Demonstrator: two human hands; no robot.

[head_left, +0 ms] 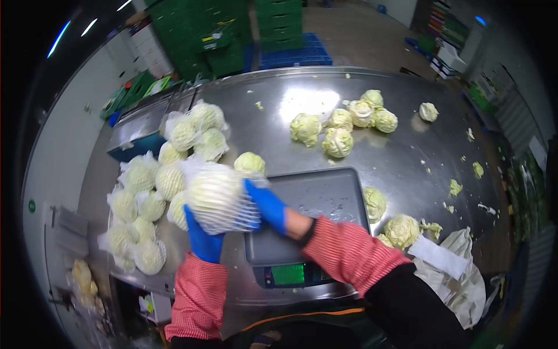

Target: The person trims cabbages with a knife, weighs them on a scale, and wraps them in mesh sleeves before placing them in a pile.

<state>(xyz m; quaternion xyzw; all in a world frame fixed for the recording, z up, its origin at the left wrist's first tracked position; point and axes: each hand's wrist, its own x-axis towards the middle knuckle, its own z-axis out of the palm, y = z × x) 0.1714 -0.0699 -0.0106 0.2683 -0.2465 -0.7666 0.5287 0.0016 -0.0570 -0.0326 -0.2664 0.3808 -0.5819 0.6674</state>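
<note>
Both my hands wear blue gloves and red-striped sleeves. My left hand (203, 239) grips the underside of a netted cabbage (218, 196), and my right hand (266, 203) holds its right side. The cabbage sits in white foam mesh and hovers just left of the grey scale platform (317, 200). A green display (288, 274) glows on the scale's front. A pile of netted cabbages (152, 198) lies to the left on the steel table (401, 157). A bare cabbage (250, 163) rests just behind the held one.
Bare cabbages (343, 125) cluster at the table's far side, with more at the scale's right (401, 230). Leaf scraps (455, 187) dot the right side. White bags (459, 273) lie at the near right. Green crates (203, 35) and blue pallets (296, 55) stand beyond the table.
</note>
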